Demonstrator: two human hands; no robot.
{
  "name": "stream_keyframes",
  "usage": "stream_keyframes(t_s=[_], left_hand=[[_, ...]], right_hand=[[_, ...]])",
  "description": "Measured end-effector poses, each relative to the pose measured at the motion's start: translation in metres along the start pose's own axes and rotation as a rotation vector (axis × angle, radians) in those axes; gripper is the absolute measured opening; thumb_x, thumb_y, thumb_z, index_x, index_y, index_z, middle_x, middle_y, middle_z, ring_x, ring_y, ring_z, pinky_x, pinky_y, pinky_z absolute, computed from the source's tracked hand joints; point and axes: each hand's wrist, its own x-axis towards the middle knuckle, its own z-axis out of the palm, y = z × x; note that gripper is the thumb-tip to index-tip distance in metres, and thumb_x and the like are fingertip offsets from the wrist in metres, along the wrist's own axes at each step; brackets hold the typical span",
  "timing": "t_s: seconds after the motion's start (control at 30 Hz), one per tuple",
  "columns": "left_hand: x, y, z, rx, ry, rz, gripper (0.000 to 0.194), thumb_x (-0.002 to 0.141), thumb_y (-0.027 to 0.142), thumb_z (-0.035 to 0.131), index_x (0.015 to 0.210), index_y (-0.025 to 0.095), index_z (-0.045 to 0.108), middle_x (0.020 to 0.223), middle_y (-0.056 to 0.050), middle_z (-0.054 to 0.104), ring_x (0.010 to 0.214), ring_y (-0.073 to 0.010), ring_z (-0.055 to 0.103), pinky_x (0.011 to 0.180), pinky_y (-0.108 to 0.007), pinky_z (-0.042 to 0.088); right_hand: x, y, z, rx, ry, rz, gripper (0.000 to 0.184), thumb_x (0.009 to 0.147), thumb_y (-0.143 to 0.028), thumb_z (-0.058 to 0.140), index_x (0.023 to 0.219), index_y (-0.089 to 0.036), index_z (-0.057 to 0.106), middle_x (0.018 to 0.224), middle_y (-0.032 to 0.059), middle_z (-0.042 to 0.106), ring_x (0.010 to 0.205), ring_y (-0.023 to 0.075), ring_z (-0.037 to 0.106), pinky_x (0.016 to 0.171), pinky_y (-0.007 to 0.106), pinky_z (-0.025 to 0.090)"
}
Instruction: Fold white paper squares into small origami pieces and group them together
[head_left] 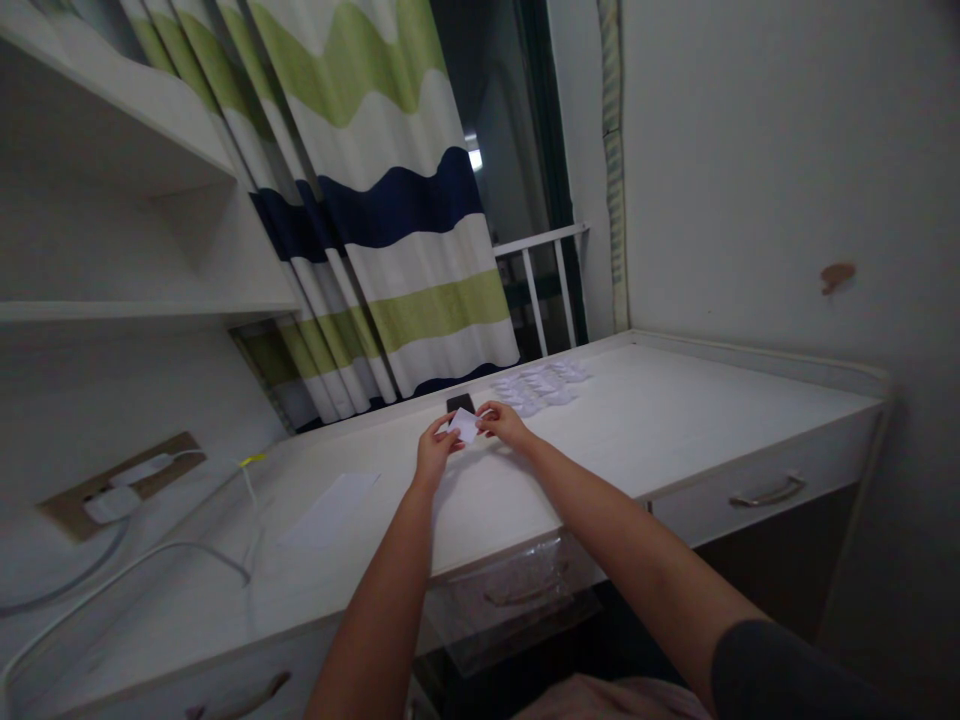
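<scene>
A small folded white paper [466, 426] is held up between my two hands, above the white desk. My left hand [436, 446] pinches its left edge, thumb in front. At its right edge, the fingers of my right hand [501, 424] are closed on the paper. Just behind the paper, a dark flat object [460, 402] lies on the desk, partly covered from view. Several small folded white paper pieces [541, 385] stand in rows further back to the right; their exact shape is too small to make out.
White paper sheets [334, 508] lie on the desk [675, 400] to the left. A white cable [187, 545] crosses the left side from a wall socket [120, 490]. A shelf [135, 310] juts out above left. Drawers with metal handles [769, 492] run along the front edge.
</scene>
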Motion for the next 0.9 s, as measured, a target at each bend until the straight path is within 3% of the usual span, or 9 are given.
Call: stream_keyframes(t_s=[0.23, 0.53, 0.77, 0.9], left_hand=[[0.0031, -0.0020, 0.0002, -0.014, 0.004, -0.001, 0.050, 0.056, 0.025, 0.069, 0.102, 0.010, 0.058, 0.058, 0.000, 0.061, 0.054, -0.0108, 0.059, 0.059, -0.026, 0.052], [0.0061, -0.0032, 0.0002, -0.072, 0.029, -0.060, 0.026, 0.051, 0.021, 0.072, 0.075, 0.010, 0.067, 0.077, -0.006, 0.066, 0.065, -0.0129, 0.061, 0.064, -0.028, 0.053], [0.0056, -0.0044, -0.0027, -0.076, -0.035, -0.099, 0.035, 0.053, 0.020, 0.072, 0.086, 0.009, 0.064, 0.066, -0.003, 0.065, 0.058, -0.0116, 0.061, 0.065, -0.028, 0.053], [0.0051, -0.0058, -0.0013, -0.039, -0.055, -0.123, 0.040, 0.053, 0.017, 0.072, 0.091, 0.009, 0.061, 0.060, -0.002, 0.064, 0.056, -0.0130, 0.062, 0.061, -0.027, 0.053]], right_hand=[[0.0015, -0.0012, -0.0012, -0.003, 0.010, 0.023, 0.010, 0.060, -0.013, 0.057, 0.067, -0.016, 0.051, 0.054, -0.0045, 0.055, 0.052, 0.0084, 0.055, 0.047, 0.017, 0.039], [-0.0049, -0.0079, -0.0054, 0.043, -0.045, 0.040, 0.013, 0.062, -0.018, 0.058, 0.074, -0.017, 0.054, 0.061, -0.0028, 0.059, 0.057, 0.0087, 0.055, 0.049, 0.018, 0.040], [-0.0053, -0.0087, -0.0051, 0.089, -0.136, 0.082, 0.024, 0.053, -0.015, 0.066, 0.076, -0.016, 0.060, 0.066, -0.0023, 0.059, 0.061, 0.0088, 0.054, 0.055, 0.021, 0.044], [-0.0025, -0.0057, -0.0047, 0.058, -0.088, 0.082, 0.018, 0.052, -0.013, 0.067, 0.069, -0.013, 0.062, 0.059, -0.0025, 0.057, 0.054, 0.0074, 0.051, 0.053, 0.021, 0.043]])
